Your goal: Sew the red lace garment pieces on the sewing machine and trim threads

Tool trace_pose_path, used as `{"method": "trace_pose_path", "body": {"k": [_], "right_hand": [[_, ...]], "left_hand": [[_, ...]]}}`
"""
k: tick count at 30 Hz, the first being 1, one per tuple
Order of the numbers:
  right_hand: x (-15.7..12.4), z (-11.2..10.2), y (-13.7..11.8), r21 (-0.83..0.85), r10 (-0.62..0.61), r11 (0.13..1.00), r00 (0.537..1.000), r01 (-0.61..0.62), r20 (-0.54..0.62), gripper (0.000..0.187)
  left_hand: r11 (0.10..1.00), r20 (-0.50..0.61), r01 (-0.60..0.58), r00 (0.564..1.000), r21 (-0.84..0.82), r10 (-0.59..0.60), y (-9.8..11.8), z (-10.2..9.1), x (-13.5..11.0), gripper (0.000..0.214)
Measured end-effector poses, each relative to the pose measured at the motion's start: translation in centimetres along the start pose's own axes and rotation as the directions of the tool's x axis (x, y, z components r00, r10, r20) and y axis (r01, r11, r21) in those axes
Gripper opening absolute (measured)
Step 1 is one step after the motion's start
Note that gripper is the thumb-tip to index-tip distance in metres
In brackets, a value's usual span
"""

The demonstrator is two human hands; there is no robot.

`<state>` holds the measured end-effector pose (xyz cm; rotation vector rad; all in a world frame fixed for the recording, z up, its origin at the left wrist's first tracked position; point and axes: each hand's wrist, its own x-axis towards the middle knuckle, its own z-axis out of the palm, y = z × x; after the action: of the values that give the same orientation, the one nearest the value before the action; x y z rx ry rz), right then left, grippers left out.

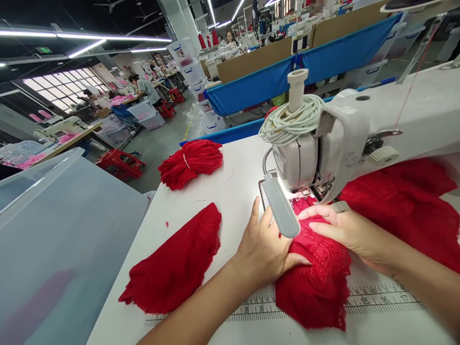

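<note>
Red lace-edged fabric (312, 287) under the head of the white sewing machine (298, 163), spread over a printed ruler (377, 299). Left hand (264, 249) on the fabric, just in front of the machine, with fingers apart and some tips hidden behind a grey lamp (282, 206). Right hand (347, 230) near the machine's head, with thumb and forefinger slightly apart on the lace, other fingers hidden. Left of the machine, a loose red piece (176, 263) and, farther back, a tied red bundle (190, 165).
</note>
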<state>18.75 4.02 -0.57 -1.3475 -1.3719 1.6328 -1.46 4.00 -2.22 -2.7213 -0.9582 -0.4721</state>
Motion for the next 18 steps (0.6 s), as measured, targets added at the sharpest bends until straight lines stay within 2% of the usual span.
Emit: {"method": "trace_pose_path", "body": {"k": [3, 9, 13, 18], "right_hand": [[0.09, -0.19, 0.27, 0.016, 0.023, 1.0, 1.0, -0.023, 0.006, 0.031], [0.13, -0.27, 0.22, -0.08, 0.005, 0.997, 0.999, -0.008, -0.035, 0.036], [0.18, -0.27, 0.28, -0.117, -0.083, 0.99, 0.995, 0.077, -0.049, 0.035], [0.55, 0.02, 0.63, -0.358, -0.214, 0.919, 0.971, 0.162, -0.11, 0.026]], "left_hand": [[0.999, 0.029, -0.032, 0.999, 0.018, 0.032, -0.32, -0.02, -0.18, 0.071], [0.999, 0.043, -0.048, 0.998, 0.018, 0.047, -0.81, -0.09, -0.23, 0.07], [0.999, -0.016, -0.038, 0.999, -0.018, 0.038, -0.64, -0.07, -0.02, 0.067], [0.999, -0.029, -0.006, 1.0, -0.043, 0.005, -0.31, -0.18, 0.0, 0.065]]}}
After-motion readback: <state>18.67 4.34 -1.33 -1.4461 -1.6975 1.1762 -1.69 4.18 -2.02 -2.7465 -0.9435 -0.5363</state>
